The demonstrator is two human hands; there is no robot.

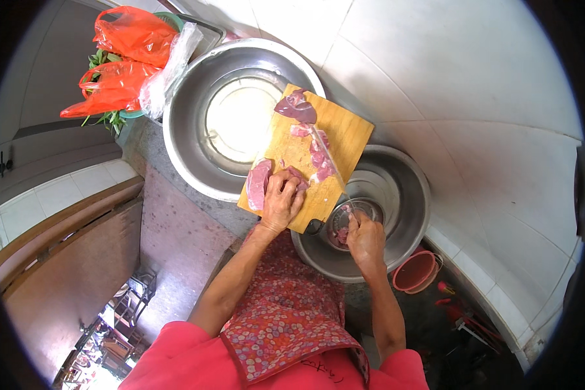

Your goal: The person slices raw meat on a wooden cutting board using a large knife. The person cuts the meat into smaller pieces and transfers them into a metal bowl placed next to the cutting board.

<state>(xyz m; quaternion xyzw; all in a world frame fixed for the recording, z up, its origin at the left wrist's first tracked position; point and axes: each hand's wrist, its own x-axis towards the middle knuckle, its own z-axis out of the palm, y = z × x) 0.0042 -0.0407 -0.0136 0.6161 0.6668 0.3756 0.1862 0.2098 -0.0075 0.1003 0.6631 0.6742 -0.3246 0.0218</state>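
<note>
Raw pink meat slab (259, 183) on rectangular wooden cutting board (309, 159) — left hand (281, 201) pressing it, fingers curled. Right hand (365, 239) in clenched grip on long steel knife (330, 164), blade across cut pieces. Board bridges two steel basins (188, 130) — grey counter (175, 227) beneath.

Parts hidden or unclear in a kitchen scene seen from above

The left hand (281, 200) covers part of a meat piece (298, 177) on the cutting board (344, 133); the right hand (365, 238) hides the knife's (328, 159) handle. Red plastic bags (120, 58) cover most of the greens (104, 117). The small bowl's (348, 224) contents are too small to tell
</note>
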